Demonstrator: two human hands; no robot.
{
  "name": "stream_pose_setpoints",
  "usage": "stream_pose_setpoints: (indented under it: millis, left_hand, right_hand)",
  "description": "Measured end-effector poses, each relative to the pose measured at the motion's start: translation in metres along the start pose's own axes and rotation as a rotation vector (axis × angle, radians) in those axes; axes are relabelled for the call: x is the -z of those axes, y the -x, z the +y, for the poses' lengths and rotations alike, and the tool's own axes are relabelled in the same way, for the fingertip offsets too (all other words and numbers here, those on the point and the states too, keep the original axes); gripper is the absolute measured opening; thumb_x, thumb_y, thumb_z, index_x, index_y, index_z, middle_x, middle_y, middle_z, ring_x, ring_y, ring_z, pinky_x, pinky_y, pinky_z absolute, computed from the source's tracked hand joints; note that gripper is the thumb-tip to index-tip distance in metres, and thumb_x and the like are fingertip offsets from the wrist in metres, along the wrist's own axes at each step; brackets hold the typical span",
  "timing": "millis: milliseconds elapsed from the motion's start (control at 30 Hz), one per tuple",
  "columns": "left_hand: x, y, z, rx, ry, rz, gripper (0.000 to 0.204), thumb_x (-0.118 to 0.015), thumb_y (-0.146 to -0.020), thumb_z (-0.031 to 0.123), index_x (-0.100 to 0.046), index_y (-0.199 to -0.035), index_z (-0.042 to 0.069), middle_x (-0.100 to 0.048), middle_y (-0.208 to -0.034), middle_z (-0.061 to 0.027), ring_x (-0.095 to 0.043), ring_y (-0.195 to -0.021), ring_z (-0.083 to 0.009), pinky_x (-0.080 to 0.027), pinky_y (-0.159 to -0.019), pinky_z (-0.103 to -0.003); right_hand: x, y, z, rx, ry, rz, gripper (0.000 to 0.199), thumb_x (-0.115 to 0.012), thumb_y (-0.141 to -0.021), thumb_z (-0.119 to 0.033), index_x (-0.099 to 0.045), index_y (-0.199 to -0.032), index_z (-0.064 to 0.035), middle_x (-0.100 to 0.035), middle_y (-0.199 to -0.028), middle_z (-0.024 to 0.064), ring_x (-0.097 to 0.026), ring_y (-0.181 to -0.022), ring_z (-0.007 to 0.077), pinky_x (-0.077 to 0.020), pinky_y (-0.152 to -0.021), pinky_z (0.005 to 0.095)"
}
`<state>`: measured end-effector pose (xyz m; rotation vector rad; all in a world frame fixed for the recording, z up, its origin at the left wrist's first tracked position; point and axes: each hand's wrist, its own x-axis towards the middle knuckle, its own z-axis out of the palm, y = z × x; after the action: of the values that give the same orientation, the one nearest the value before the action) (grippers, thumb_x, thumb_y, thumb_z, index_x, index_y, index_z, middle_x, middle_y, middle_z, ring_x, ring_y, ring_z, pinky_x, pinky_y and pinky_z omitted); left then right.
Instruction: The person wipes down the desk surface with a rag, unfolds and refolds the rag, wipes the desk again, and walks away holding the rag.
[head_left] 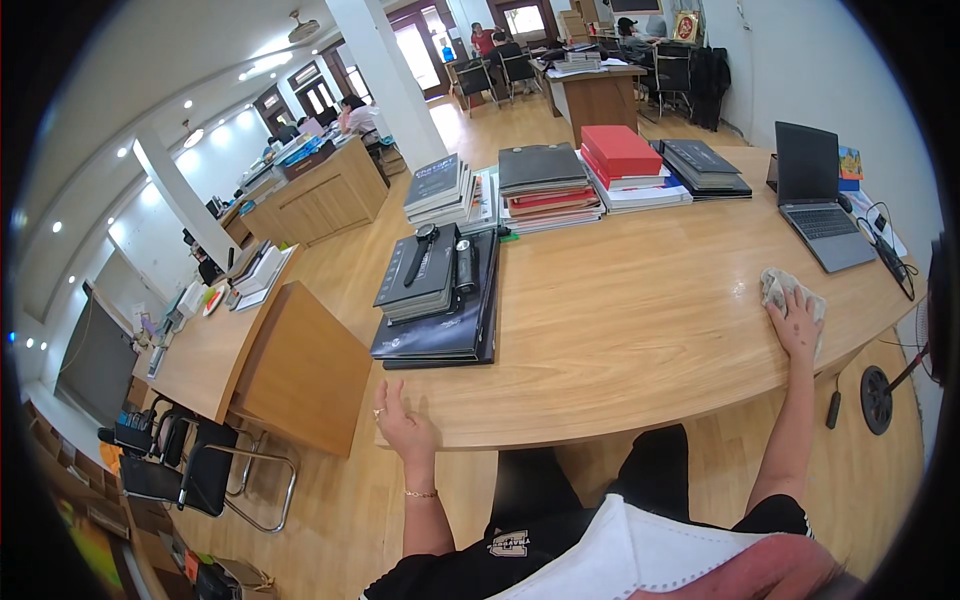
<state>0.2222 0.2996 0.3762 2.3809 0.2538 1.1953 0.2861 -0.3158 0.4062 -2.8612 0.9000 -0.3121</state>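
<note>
My right hand (797,328) presses down on a crumpled, pale grey cloth (778,287), on the right part of the wooden desk (620,330). Cloth shows beyond the fingertips and along the hand's outer side. At the desk's near left corner is my left hand (407,428), raised with its fingers extended and nothing in it. Just beyond it lie large dark folders (430,338), bearing a smaller stack of black books (412,285). A black wristwatch (420,252) and a dark cylindrical object (464,264) rest on top.
Along the far edge stand book stacks (436,192), dark and red folders (545,180), a red box (620,150) and black binders (705,165). An open laptop (822,210) with cables (890,240) sits at the right. Another desk (215,350) and a black chair (205,465) are at left.
</note>
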Motion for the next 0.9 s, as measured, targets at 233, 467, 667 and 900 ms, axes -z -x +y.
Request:
stream_pose_setpoints:
  millis: [233, 467, 667, 900]
  left_hand:
    - [-0.0012, 0.0009, 0.0009, -0.012, 0.012, -0.01, 0.059, -0.036, -0.067, -0.017, -0.059, -0.118, 0.002, -0.05, -0.13, -0.02, -0.048, -0.121, -0.035, -0.039, -0.1, -0.04]
    - [0.0003, 0.0002, -0.0006, -0.006, 0.021, -0.007, 0.059, -0.036, -0.067, -0.016, -0.059, -0.119, 0.002, -0.051, -0.13, -0.0203, -0.048, -0.122, -0.0351, -0.04, -0.099, -0.039]
    - [-0.0004, -0.0012, 0.0023, 0.004, 0.03, -0.008, 0.06, -0.035, -0.067, -0.017, -0.059, -0.119, 0.001, -0.05, -0.13, -0.0204, -0.048, -0.122, -0.035, -0.04, -0.1, -0.04]
    - [-0.0011, -0.0034, 0.0014, 0.013, 0.048, -0.007, 0.06, -0.035, -0.066, -0.017, -0.06, -0.118, 0.001, -0.051, -0.13, -0.0204, -0.048, -0.122, -0.0347, -0.039, -0.101, -0.04]
  right_hand:
    - [0.0024, 0.0013, 0.0021, -0.002, 0.009, -0.001, 0.067, -0.05, -0.086, -0.06, -0.044, -0.143, -0.0245, -0.03, -0.155, 0.003, -0.022, -0.143, 0.0324, -0.0173, -0.109, 0.0643]
    - [-0.0037, -0.0023, 0.0027, 0.008, -0.001, 0.013, 0.068, -0.049, -0.085, -0.062, -0.044, -0.142, -0.0263, -0.03, -0.155, 0.003, -0.023, -0.143, 0.0328, -0.0172, -0.109, 0.0647]
    - [-0.0016, -0.0013, 0.0029, 0.007, 0.007, 0.01, 0.068, -0.049, -0.085, -0.062, -0.044, -0.143, -0.0266, -0.03, -0.155, 0.003, -0.023, -0.143, 0.033, -0.0172, -0.109, 0.0646]
    - [-0.0009, -0.003, -0.0028, 0.007, 0.014, -0.001, 0.068, -0.049, -0.086, -0.062, -0.043, -0.143, -0.0252, -0.029, -0.155, 0.0034, -0.022, -0.144, 0.0326, -0.0175, -0.109, 0.0645]
